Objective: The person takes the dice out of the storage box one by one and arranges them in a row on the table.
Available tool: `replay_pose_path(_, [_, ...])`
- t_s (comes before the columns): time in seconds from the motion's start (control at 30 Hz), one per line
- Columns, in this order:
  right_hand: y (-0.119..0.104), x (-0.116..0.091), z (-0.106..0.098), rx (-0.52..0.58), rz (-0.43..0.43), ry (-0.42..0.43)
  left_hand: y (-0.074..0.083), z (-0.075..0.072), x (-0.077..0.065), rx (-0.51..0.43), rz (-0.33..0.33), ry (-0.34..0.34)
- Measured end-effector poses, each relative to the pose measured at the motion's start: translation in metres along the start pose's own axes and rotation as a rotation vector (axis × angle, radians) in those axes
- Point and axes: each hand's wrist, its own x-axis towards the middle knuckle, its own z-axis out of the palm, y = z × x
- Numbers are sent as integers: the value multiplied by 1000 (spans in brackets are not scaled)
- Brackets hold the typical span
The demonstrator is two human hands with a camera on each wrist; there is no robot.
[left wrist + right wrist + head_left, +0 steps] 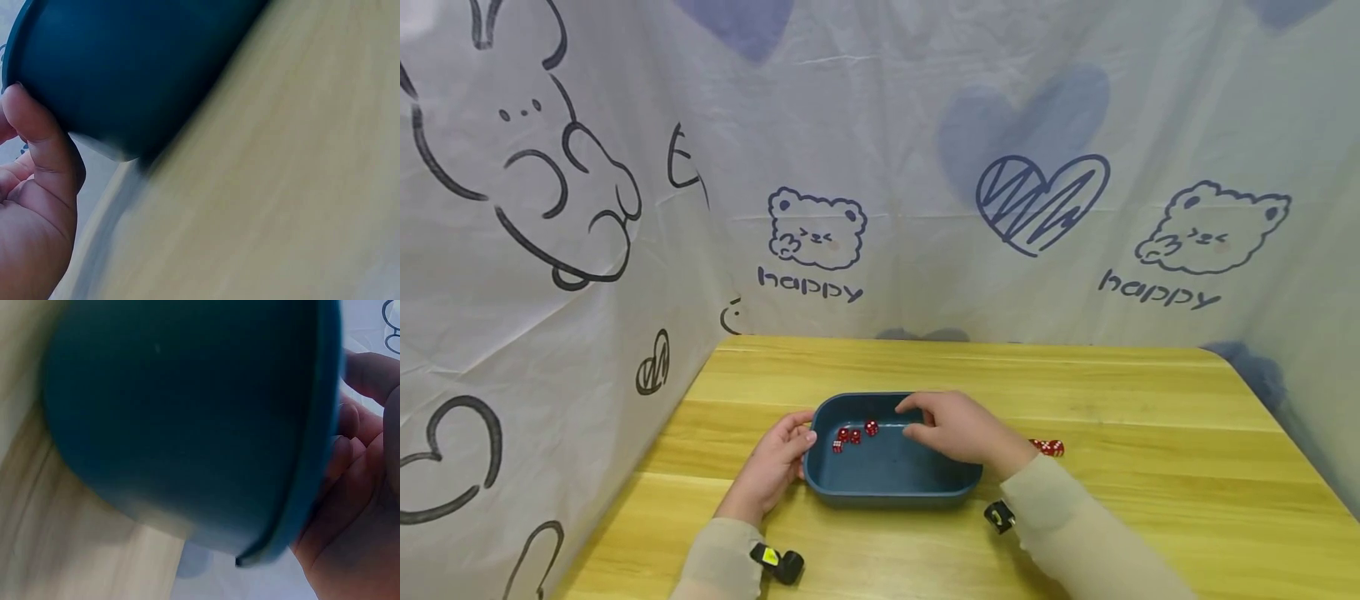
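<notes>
A dark teal oblong plastic tub (891,500) stands on the wooden table. Several red dice (855,436) with white pips lie on its floor near the left end. My left hand (778,458) grips the tub's left end, its thumb (34,131) at the rim and its fingers along the outer wall. Over the tub's right part hovers my right hand (958,427), thumb and index finger apart with nothing seen between them. In the right wrist view the tub's wall (187,425) covers part of that hand's fingers.
More red dice (1051,447) lie in a row on the table (1150,467), right of the tub and partly behind my right wrist. White cloth (910,167) printed with bears and hearts hangs behind the table and along its left side.
</notes>
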Motion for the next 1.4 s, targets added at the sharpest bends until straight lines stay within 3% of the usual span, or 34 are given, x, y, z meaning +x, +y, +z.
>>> replay_pose_path(0.47, [-11, 18, 7, 8, 31, -32, 0, 0, -1, 16, 3, -4])
replay_pose_path(1.0, [-10, 41, 16, 18, 94, -95, 1, 1, -1, -4, 7, -3])
replay_pose_path(1.4, [-11, 51, 39, 23, 106, -119, 1, 3, -1, 6, 7, -7])
